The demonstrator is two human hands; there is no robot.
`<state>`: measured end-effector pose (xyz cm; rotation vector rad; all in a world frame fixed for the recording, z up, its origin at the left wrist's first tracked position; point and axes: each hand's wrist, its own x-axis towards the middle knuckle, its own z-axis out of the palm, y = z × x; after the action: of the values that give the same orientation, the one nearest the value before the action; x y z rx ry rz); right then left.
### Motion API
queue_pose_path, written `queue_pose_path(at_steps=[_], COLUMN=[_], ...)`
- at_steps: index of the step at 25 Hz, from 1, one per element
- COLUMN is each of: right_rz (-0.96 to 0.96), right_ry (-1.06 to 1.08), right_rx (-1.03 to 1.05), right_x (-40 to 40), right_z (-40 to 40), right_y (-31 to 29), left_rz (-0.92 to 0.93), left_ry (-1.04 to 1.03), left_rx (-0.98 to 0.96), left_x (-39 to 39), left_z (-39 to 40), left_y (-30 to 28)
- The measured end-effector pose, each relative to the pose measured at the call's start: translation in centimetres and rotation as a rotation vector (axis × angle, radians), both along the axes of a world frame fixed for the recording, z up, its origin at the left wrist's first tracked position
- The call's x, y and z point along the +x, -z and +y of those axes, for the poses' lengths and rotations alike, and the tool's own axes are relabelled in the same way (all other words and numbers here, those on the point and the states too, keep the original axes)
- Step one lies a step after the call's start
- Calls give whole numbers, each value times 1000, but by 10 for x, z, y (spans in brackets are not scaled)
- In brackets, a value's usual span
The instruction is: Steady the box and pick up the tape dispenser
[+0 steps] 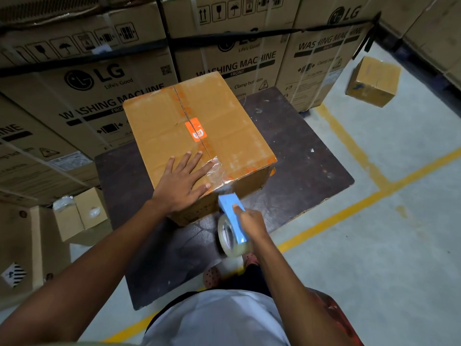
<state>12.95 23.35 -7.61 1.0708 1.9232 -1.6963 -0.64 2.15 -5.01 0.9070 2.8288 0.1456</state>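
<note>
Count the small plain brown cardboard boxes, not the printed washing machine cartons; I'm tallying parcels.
3: the taped brown cardboard box on the dark board under the left hand, one on the floor at upper right, one at lower left. Others may be hidden.

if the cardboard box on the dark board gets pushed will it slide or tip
The cardboard box looks more likely to slide than tip: it sits wide and low on the flat dark board. Its walls look stiff and uncrushed. The left hand pressing flat on top probably steadies it against the tape dispenser.
</note>
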Motion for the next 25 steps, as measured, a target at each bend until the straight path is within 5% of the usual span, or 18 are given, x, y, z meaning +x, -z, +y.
queue_pose_path(at_steps=[25], right_rz=[222], right_ry=[84], right_rx=[-136], right_x=[17], right_z=[51], right_y=[-26], left_rz=[-30], left_ry=[-220], left_rx=[-73], left_x=[6], left_z=[42], left_y=[-1])
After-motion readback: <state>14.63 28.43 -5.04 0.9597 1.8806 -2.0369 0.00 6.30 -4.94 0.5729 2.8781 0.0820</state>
